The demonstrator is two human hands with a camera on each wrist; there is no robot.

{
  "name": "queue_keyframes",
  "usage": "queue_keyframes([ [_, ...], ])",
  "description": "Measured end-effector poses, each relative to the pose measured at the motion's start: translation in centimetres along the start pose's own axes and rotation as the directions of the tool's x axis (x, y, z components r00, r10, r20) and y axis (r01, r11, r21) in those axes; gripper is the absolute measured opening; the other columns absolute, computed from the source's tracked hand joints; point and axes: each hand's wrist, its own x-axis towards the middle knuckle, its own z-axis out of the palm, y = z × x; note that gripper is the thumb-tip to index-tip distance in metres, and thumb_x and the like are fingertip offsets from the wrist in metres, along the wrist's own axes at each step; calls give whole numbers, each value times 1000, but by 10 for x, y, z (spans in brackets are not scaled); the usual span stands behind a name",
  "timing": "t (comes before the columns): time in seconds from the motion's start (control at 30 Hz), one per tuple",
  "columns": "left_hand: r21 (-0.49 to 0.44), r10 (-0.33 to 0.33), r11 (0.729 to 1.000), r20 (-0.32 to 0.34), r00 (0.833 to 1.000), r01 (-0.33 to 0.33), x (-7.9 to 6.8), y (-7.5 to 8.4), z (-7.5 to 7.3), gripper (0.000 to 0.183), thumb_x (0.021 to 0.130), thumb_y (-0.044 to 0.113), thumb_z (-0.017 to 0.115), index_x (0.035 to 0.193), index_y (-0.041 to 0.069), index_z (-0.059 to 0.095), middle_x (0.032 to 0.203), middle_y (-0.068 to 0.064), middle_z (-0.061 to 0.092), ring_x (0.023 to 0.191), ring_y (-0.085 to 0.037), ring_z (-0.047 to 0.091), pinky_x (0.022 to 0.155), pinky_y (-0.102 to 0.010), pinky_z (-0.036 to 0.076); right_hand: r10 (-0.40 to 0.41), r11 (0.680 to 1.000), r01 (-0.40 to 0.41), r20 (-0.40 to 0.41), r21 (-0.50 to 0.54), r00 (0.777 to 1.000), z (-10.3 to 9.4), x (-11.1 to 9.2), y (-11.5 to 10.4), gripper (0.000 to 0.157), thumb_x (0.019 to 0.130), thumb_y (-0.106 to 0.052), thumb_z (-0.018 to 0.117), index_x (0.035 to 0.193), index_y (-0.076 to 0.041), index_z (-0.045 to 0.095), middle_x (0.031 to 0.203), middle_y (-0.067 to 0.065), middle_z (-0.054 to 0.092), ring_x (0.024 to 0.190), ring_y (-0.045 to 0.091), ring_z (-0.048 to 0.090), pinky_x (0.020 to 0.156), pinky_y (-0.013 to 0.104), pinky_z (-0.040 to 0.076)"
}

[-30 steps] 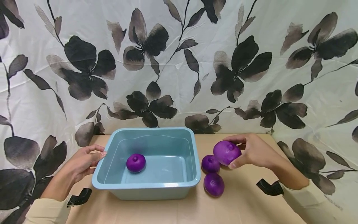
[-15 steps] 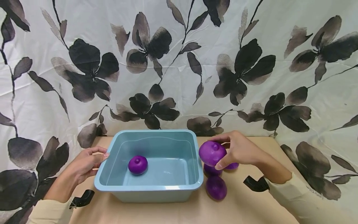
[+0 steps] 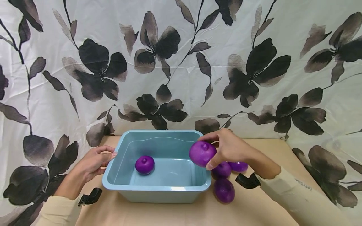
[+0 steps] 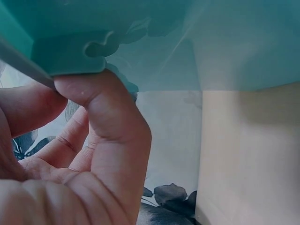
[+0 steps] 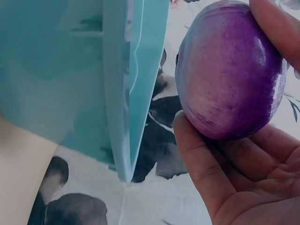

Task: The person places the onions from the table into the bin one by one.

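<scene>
Moved leftward, right fingers (image 3: 214, 161) grip a purple fruit (image 3: 201, 153); left fingers (image 3: 108, 156) pinch the tub (image 3: 158, 188).

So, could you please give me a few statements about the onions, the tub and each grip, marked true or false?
1. The right grip holds an onion. True.
2. The left grip holds the tub at its left rim. True.
3. Two onions lie inside the tub. False: only one, the inside onion, lies there.
4. Three onions lie on the table, right of the tub. True.
5. The held onion rests on the tub's bottom. False: it is held up near the tub's right rim.
</scene>
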Motion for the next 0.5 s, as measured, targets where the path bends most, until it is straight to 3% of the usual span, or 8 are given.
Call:
queue_keyframes([
  [0.23,2,1,1000,-6,1000,-1,1,2,1,32,94,21,66,119,4,53,88,1,69,78,-15,69,72,-37,60,-9,1000,9,29,17,1000,5,12,-10,81,51,-26,97,125,-22,66,119,-1,71,94,17,72,82,33,58],
  [0.5,-4,-11,1000,-13,1000,11,0,0,1,30,94,21,65,117,6,54,86,2,69,77,-14,69,71,-36,60,-116,993,118,64,-31,991,16,33,-19,74,53,-27,96,121,-20,68,111,-2,73,96,17,69,81,31,57],
])
